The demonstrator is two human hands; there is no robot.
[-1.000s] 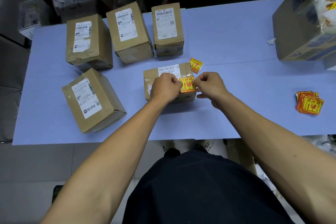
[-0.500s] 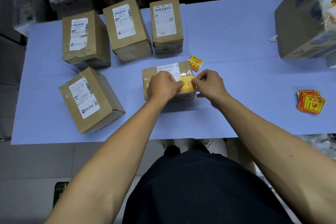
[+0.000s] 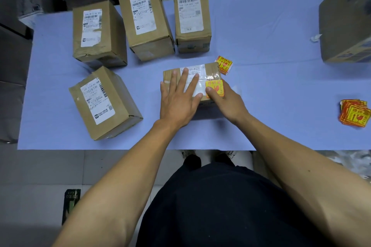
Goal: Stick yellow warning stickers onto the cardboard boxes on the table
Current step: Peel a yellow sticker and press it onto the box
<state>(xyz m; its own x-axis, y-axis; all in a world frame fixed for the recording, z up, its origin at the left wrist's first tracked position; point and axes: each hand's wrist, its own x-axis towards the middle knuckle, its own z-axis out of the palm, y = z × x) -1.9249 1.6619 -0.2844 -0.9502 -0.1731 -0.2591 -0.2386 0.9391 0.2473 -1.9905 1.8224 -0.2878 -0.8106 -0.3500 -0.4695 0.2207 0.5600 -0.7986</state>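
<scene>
Head view: cardboard box [image 3: 172, 73] lengthwise left-right, sticker [image 3: 214, 88] upright.

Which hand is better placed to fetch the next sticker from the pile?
Probably the right hand: the sticker pile lies on its side of the table, while the left hand rests flat on the box.

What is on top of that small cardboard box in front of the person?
On the small brown cardboard box lie a white shipping label, clear tape and a yellow warning sticker. The flat left hand covers much of the label; the right hand hides the sticker's lower edge.
</scene>
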